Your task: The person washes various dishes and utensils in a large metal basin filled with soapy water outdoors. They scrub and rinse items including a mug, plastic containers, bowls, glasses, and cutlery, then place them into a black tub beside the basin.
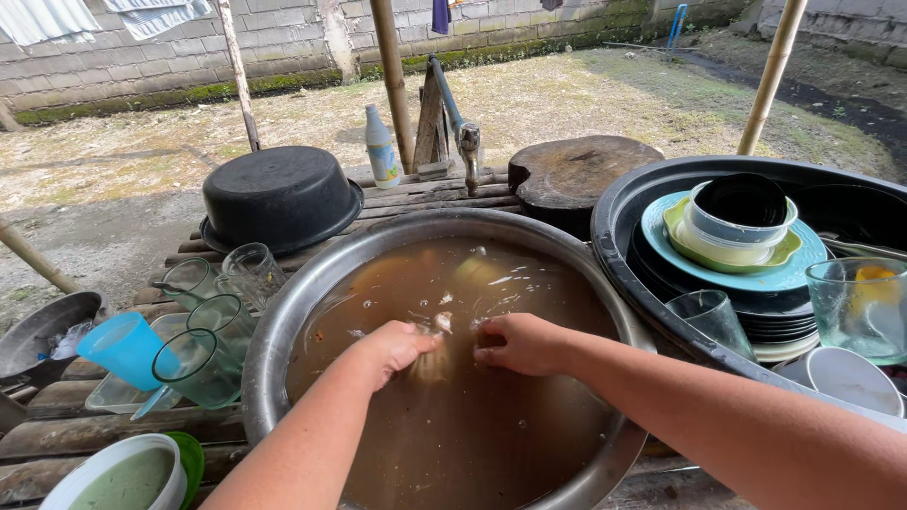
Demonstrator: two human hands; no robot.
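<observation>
Both my hands are in the brown, murky water of a large metal basin (283, 321). My left hand (392, 348) and my right hand (518, 342) meet at the basin's middle, fingers curled around a small pale object (433, 363) that is half under water and blurred. What it is cannot be made out. Pale shapes (472, 271) lie sunk near the basin's far side.
A black tub (614, 227) at the right holds stacked plates, bowls (737, 227) and glasses (862, 304). Several glasses (203, 364) and a blue cup (125, 348) stand at the left. An upturned black pan (281, 195), a bottle (382, 147), a tap (467, 142) and a wooden block (581, 175) lie behind.
</observation>
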